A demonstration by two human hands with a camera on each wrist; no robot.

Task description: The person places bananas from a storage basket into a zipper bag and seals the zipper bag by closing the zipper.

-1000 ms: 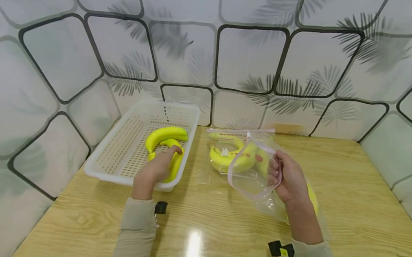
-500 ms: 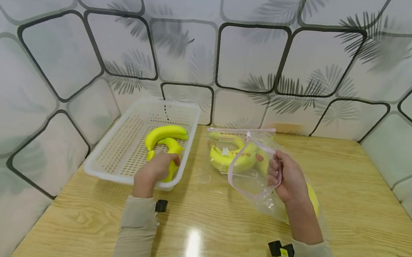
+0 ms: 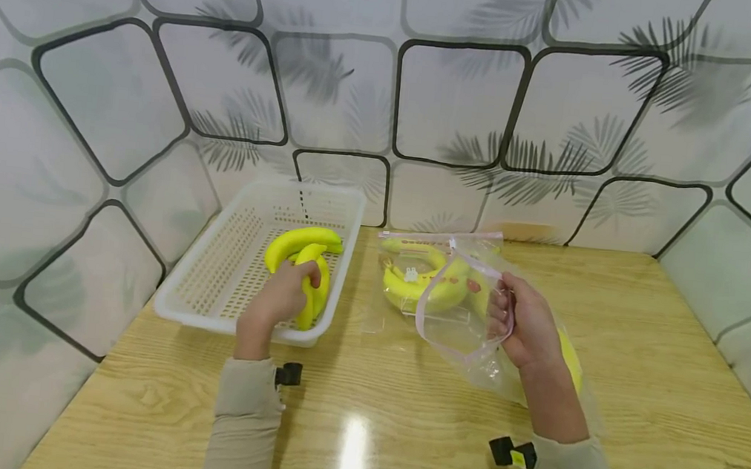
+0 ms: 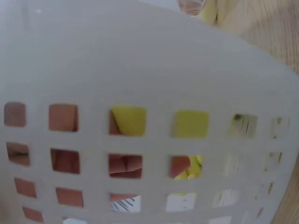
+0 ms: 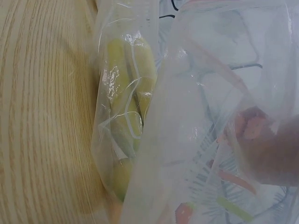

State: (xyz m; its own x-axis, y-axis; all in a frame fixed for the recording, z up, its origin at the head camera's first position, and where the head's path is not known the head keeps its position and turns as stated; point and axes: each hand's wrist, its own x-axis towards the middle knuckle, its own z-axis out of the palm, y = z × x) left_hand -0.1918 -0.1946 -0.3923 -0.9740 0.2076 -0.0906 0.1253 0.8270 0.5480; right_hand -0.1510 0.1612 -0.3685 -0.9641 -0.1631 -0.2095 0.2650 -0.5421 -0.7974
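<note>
Left hand point(image 3: 273, 301) is inside the white basket point(image 3: 210, 280) at the left of the bench point(image 3: 398, 430), fingers curled round the nearer banana point(image 3: 312, 288) — held, and tilted up against the second banana point(image 3: 294, 240), which lies across the basket floor behind it. Left wrist view shows only basket mesh with yellow and skin behind the holes; grip not checkable there.

Right hand point(image 3: 526, 330) pinches the pink-edged mouth of a clear zip bag point(image 3: 461, 324), holding it open and raised off the bench. A further bag with bananas point(image 3: 414, 283) lies flat just behind it, near the basket's right wall.

Step in hand, as I judge it: picking a banana out of the basket for bagging. Next move calls for lifting the fruit clear of the basket rim, carrying it rightward and feeding it end first into the held mouth — the right hand must keep that opening wide.
</note>
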